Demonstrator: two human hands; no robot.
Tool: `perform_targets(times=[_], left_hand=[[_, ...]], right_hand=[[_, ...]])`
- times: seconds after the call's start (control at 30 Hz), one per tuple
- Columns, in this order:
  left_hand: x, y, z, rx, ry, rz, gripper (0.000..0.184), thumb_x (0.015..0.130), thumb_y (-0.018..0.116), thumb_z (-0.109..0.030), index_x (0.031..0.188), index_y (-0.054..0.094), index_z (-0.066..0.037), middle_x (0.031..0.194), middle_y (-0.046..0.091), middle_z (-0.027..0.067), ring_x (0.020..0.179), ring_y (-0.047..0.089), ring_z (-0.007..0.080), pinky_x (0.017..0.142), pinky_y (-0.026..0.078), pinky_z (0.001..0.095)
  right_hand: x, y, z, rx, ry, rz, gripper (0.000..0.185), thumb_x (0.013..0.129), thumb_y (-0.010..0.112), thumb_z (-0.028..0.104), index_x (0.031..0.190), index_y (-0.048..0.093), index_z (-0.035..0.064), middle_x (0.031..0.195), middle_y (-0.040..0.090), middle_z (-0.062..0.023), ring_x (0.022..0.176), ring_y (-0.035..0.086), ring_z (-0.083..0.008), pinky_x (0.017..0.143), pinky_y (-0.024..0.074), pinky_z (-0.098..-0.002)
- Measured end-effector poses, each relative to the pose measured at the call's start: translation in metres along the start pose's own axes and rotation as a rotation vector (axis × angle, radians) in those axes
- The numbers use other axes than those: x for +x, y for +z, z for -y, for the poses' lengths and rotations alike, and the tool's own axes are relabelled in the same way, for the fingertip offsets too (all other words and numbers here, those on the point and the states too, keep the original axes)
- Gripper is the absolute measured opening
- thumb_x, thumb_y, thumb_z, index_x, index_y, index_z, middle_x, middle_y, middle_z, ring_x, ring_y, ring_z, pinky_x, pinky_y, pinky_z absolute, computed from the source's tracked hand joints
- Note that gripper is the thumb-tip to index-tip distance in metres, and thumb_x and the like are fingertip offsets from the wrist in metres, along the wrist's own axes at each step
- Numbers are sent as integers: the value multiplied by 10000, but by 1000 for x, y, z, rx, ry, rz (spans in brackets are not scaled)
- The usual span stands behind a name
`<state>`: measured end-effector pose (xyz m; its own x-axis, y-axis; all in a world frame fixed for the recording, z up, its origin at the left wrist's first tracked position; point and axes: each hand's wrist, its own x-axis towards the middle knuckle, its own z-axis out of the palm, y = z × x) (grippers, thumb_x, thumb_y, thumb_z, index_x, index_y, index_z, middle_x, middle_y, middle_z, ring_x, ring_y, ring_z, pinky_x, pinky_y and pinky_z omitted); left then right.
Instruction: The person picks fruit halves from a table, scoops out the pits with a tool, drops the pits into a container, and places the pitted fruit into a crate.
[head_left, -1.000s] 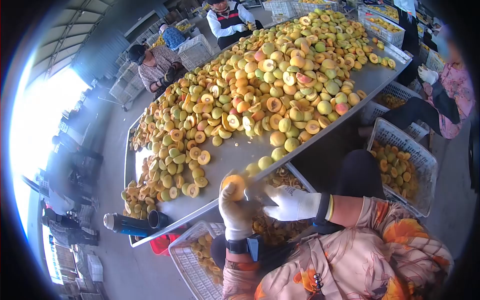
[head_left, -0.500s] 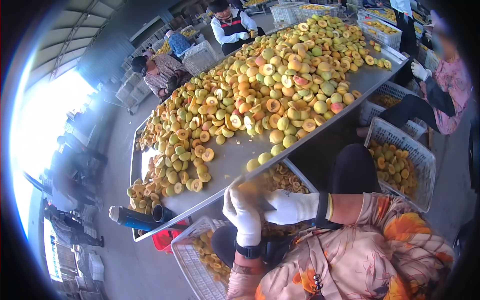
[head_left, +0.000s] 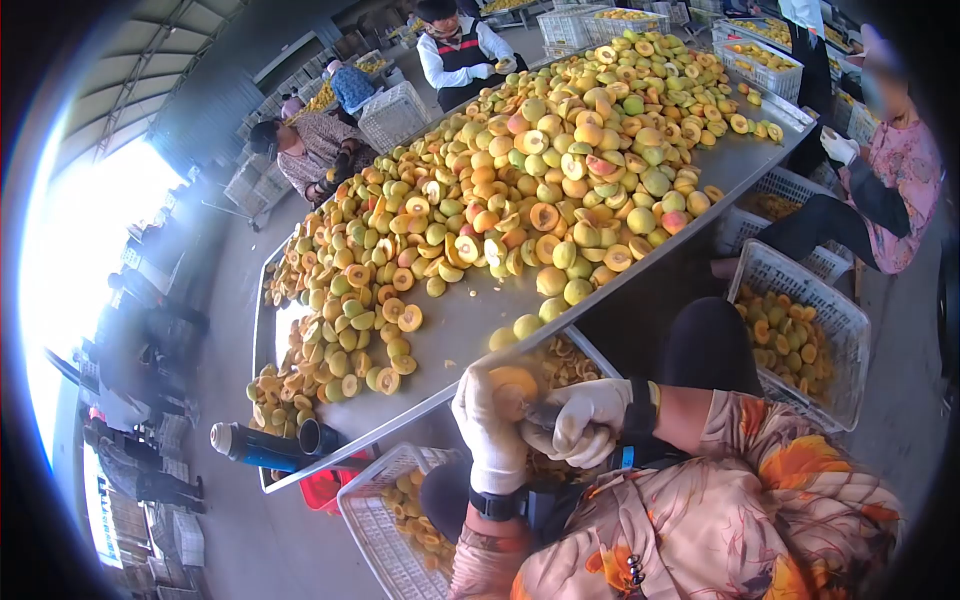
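Note:
My left hand [head_left: 487, 430], in a white glove, is closed around a cut peach half [head_left: 514, 384] just off the table's near edge. Its orange inner face is turned partly toward me. Beside it, my right hand [head_left: 590, 418], also gloved, has its fingers curled round a small dark tool [head_left: 544, 414] that meets the lower side of the peach half. The tool's exact kind cannot be made out. Beneath both hands, a crate of brownish peach scraps [head_left: 567, 362] is partly hidden. Peaches, whole and halved [head_left: 540, 160], are heaped on the metal table [head_left: 460, 310].
White crates with peach halves stand at my left knee [head_left: 350, 500] and to my right [head_left: 845, 330]. A blue flask [head_left: 260, 446] and a dark cup [head_left: 318, 437] rest at the table's left corner, near a red container [head_left: 325, 488]. Other people sit around the table.
My right hand has rolled over, so its curled fingers and the dark tool now show. The peach half in my left hand is clearer, no longer blurred. The view has shifted slightly.

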<state>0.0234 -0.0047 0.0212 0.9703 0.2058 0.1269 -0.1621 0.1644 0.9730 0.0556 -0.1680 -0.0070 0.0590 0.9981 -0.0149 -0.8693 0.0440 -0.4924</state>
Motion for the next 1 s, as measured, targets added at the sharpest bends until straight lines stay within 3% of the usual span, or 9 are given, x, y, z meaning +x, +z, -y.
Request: perform_targets(times=[0.27, 0.37, 0.47, 0.77, 0.8, 0.87, 0.97, 1.0], left_hand=[[3, -30, 29, -115, -182, -185, 565, 1066, 473, -491, 1110, 678, 34, 943, 731, 118, 736, 620, 129, 679, 494, 263], [2, -32, 18, 106, -43, -157, 584, 1064, 475, -502, 1128, 664, 47, 950, 731, 145, 776, 651, 172, 702, 518, 281], [6, -43, 31, 286, 238, -91, 587, 1060, 483, -507, 1133, 664, 47, 955, 733, 153, 770, 644, 164, 688, 507, 269], [4, -50, 31, -117, -98, -169, 549, 1072, 454, -486, 1172, 602, 33, 919, 701, 193, 760, 661, 239, 698, 537, 353], [0, -54, 27, -118, -117, -166, 562, 1078, 440, -481, 1155, 653, 33, 990, 730, 133, 821, 677, 176, 736, 538, 274], [-6, -58, 20, -126, -143, -181, 565, 1076, 447, -483, 1155, 651, 38, 978, 729, 141, 797, 674, 179, 725, 540, 279], [-9, -86, 31, -202, -181, -236, 543, 1070, 480, -461, 1137, 652, 50, 905, 722, 149, 759, 678, 209, 695, 556, 312], [-10, -97, 36, -66, -130, -294, 534, 1070, 481, -453, 1127, 655, 49, 896, 720, 144, 750, 681, 216, 698, 559, 314]], right_hand=[[34, -42, -7, 214, 109, 210, 126, 876, 599, 76, 810, 505, 24, 528, 344, 27, 344, 280, -38, 290, 222, -208], [47, -59, -13, 307, 153, 299, 117, 891, 580, 60, 818, 499, 15, 522, 338, 23, 336, 278, -38, 283, 230, -205], [58, -67, -17, 389, 165, 417, 110, 908, 563, 46, 831, 493, 9, 514, 329, 22, 330, 280, -39, 279, 236, -204], [65, -55, -14, 339, 171, 374, 144, 900, 556, 59, 791, 478, 7, 498, 350, 9, 322, 297, -49, 269, 232, -219], [68, -55, -17, 343, 179, 374, 141, 896, 556, 56, 790, 477, 8, 497, 351, 8, 322, 297, -49, 269, 233, -219], [69, -49, -20, 375, 198, 328, 117, 857, 565, 19, 789, 475, -13, 484, 344, -3, 317, 296, -57, 265, 238, -223], [68, -42, -17, 246, 234, 456, 127, 817, 588, -5, 791, 468, -38, 476, 357, -24, 312, 302, -74, 271, 229, -234], [66, -33, -9, 72, 270, 446, 137, 782, 609, -28, 785, 479, -72, 472, 389, -54, 309, 331, -98, 286, 224, -252]])
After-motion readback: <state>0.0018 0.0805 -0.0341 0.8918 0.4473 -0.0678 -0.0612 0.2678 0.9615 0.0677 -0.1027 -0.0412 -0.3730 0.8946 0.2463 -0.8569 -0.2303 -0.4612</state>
